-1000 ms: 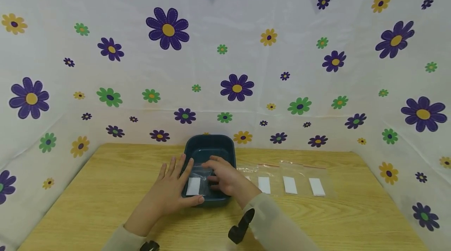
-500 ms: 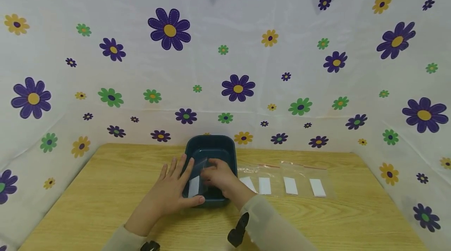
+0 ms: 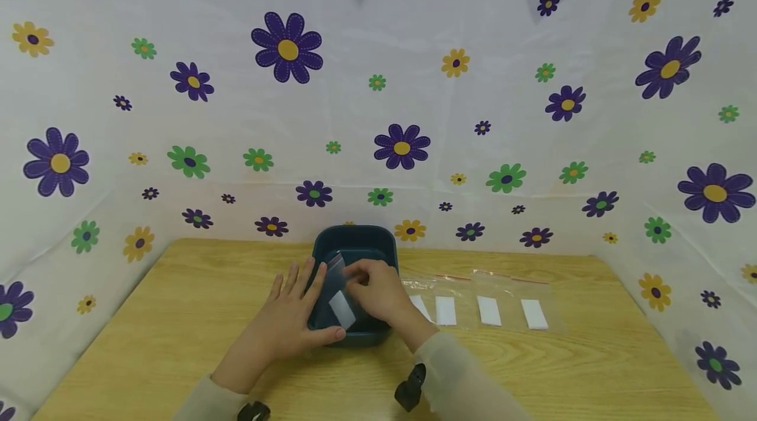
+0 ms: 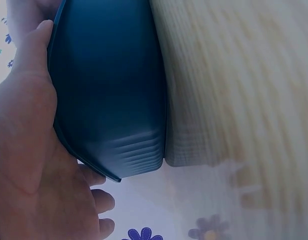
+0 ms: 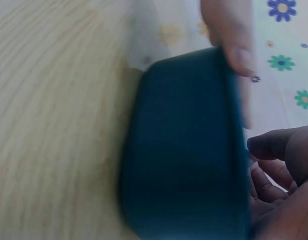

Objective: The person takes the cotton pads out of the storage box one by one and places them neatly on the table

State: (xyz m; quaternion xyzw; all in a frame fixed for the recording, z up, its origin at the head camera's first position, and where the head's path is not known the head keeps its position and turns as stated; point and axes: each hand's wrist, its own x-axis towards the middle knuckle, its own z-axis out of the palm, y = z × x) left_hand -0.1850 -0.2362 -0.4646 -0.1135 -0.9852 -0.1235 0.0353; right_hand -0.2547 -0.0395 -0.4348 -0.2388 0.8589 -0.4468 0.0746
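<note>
In the head view a dark teal plastic tub (image 3: 367, 339) stands on the table. My left hand (image 3: 291, 316) lies along its left side, fingers spread, thumb over the near rim. In the left wrist view, that hand (image 4: 31, 135) rests against the tub's rim. Inside the tub is a small clear zip bag (image 3: 337, 271), tilted, with a white rectangular piece (image 3: 342, 309) in it. My right hand (image 3: 378, 289) reaches over the tub with curled fingers and pinches the bag's upper right edge. In the right wrist view, the fingers of my right hand (image 5: 284, 172) show beyond the tub wall.
Right of the tub, several similar clear zip bags (image 3: 503, 289) lie in a row on the wooden table (image 3: 201, 289), each with a white piece (image 3: 535, 314) inside. A white sheet with printed flowers (image 3: 349, 99) closes off the back and sides.
My right hand has closed its fingers on the zip bag. The bag has turned from lying straight to a slant, its zip end rising toward the back. My left hand has stayed in place.
</note>
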